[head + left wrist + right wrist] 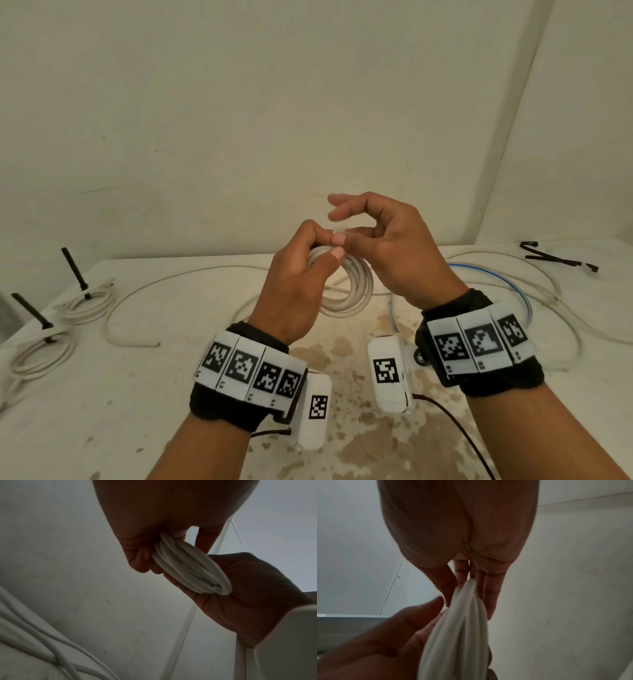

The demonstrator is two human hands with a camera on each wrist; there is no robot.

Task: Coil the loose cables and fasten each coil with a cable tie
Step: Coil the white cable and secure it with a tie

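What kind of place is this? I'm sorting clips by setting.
Probably a bare makeshift workspace, not a fitted workshop: a stained white table set into a corner of plain walls, loose white cables across it, two tied coils at its left and spare black cable ties at the far right.

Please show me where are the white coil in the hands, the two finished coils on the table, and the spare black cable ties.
white coil (356,291), head view, lower loops.
finished coils (90,303), head view, farther coil's loops.
black cable ties (556,258), head view, middle.
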